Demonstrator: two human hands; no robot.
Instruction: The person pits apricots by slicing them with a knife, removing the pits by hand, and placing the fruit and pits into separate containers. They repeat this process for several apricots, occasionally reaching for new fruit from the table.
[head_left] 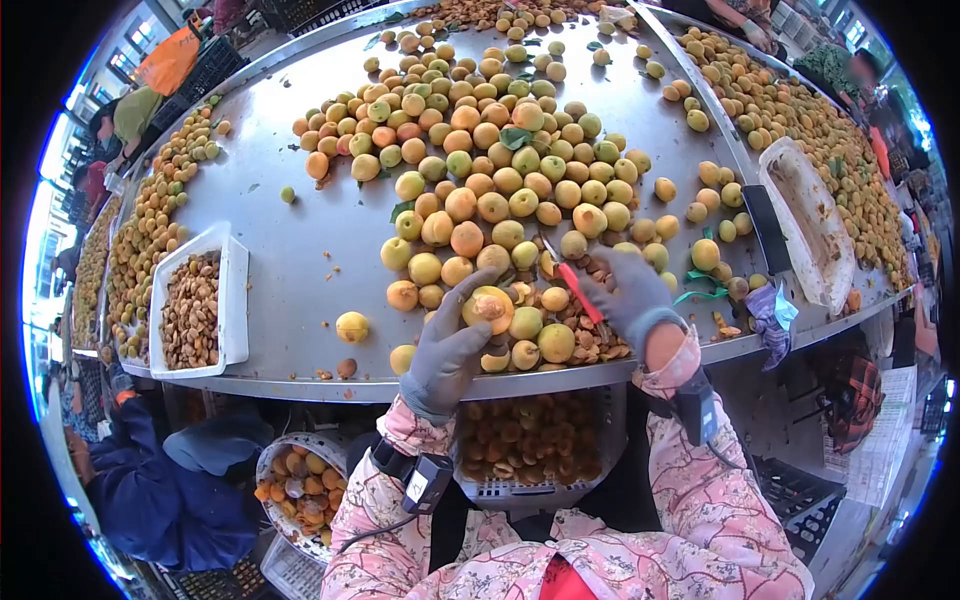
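Observation:
My left hand (440,358), in a grey glove, grips a cut apricot (489,307) near the table's front edge. The fruit's open face points up, with the brown stone showing at its middle. In my right hand (635,292), also gloved, is a small knife (580,293) with a red handle; its blade points away from me over the fruit. Whole apricots (466,238) lie heaped just beyond both hands. Between the hands are a few more apricots (556,342) and loose brown stones (598,345).
A white tray of stones (242,300) sits at left, an empty stained tray (808,225) at right. Below the table edge are a crate of apricot halves (530,440) and a white bucket (300,440). A person in dark blue (170,500) is at lower left. A purple cloth (768,322) hangs over the edge.

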